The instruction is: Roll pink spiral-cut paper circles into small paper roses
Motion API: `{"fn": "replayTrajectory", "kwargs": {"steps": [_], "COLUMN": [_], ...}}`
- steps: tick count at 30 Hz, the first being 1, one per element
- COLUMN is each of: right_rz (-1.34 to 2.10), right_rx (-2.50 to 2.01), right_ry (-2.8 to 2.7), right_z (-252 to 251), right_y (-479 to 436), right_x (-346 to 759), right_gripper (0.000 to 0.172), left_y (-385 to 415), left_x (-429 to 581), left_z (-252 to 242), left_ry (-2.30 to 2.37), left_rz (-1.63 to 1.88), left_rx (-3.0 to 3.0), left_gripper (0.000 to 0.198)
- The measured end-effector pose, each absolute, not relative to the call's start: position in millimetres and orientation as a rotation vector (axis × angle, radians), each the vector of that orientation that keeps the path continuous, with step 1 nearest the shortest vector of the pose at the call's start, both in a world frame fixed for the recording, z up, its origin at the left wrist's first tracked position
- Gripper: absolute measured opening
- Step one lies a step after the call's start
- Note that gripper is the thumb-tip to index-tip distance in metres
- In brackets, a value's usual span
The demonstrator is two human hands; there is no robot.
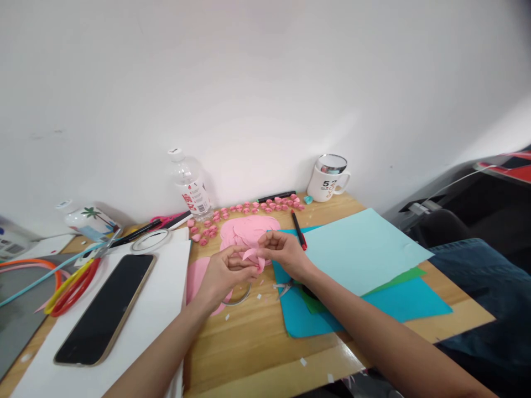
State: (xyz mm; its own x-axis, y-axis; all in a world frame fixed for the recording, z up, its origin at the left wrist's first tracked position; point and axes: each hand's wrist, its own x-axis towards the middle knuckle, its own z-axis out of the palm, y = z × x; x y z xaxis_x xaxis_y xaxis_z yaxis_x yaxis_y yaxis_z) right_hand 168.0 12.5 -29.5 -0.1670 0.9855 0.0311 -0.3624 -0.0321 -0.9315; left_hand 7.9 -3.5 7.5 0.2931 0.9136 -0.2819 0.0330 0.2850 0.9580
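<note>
Between my two hands is a curled pink paper strip, rolled at its lower end. The fingers of my left hand pinch the rolled end, while my right hand has its fingertips closed on the upper part of the strip. Just behind my hands lies a pile of pink paper pieces. Further back, several small pink paper rolls form a row near the wall. Another pink sheet is partly covered by my left hand. A tape ring lies below my hands.
Light blue paper covers blue and green sheets at right, with small scissors and a red pen nearby. A mug and bottle stand behind. A phone and red-yellow scissors are at left.
</note>
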Motion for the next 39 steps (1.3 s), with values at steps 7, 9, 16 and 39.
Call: {"fn": "replayTrajectory", "kwargs": {"steps": [7, 9, 16, 39], "right_rz": [1.377, 1.329, 1.113, -0.179], "right_rx": [-0.817, -0.822, -0.906, -0.823], "right_ry": [-1.156, -1.223, -1.425, -1.954], "right_z": [-27, -26, -24, -28], "right_y": [6, 3, -2, -10], "right_x": [163, 162, 161, 150], "right_gripper": [0.035, 0.034, 0.019, 0.006], "left_y": [-5, -5, -5, -3], "left_x": [7, 6, 5, 7], "left_z": [4, 3, 0, 3], "left_ry": [1.064, 1.061, 1.166, 1.011], "left_rz": [0.736, 0.716, 0.763, 0.919], "left_rx": [1.210, 1.218, 1.211, 0.625], "left_gripper": [0.022, 0.021, 0.017, 0.013]}}
